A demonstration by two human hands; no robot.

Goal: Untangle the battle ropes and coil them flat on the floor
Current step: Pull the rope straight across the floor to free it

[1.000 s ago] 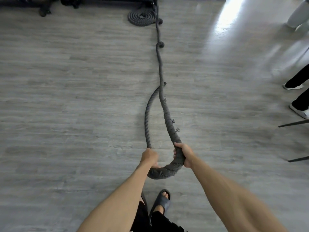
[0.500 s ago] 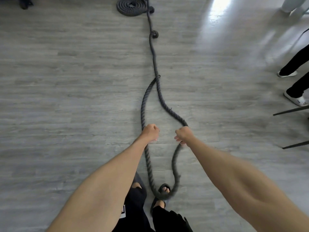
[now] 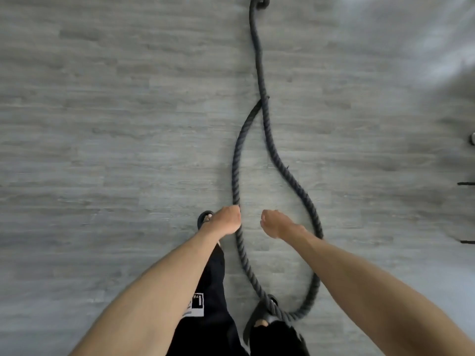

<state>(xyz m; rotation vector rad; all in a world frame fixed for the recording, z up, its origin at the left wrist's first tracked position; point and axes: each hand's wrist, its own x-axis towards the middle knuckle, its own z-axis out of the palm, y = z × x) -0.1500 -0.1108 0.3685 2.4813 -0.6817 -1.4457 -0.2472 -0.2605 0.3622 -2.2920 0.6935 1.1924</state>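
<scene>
- The bend of the battle rope (image 3: 295, 314) lies on the floor (image 3: 102, 150) at your feet, draped over your right sandal (image 3: 259, 312), much where it dropped half a second ago.
- Your left hand (image 3: 226, 220) keeps its fingers clamped round the left strand, just above your left sandal (image 3: 204, 217).
- Your right hand (image 3: 275, 223) has let go: it held the right strand a moment back, and now its fingers are curled together on nothing. That strand bows out wide and passes under your right forearm.
- Farther out, the two strands still cross (image 3: 263, 101), and a knot (image 3: 259, 1) sits at the top edge.
- The finished coil seen earlier has slipped out of view.
- Judging from this, you are only holding the slack by one strand. The crossing and knot still need clearing before this length can be coiled flat.
</scene>
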